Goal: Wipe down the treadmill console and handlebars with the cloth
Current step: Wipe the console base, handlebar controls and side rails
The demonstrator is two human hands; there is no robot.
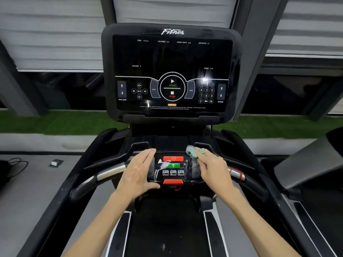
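Pressing a crumpled teal cloth (192,152) onto the right end of the glossy black control panel (173,172), the right hand (213,169) bunches it under curled fingers (204,156), with soft fabric poking out past the fingertips. Beside it the left hand (138,173) lies flat on the panel's left end, fingers straight, holding nothing. Chrome-sleeved handlebars (111,171) curve outward, and the flat dark console screen (172,71) stands above.

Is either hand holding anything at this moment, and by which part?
The right hand holds the green cloth by its near end, bunched among the fingers. The left hand holds nothing and lies flat on the control panel.
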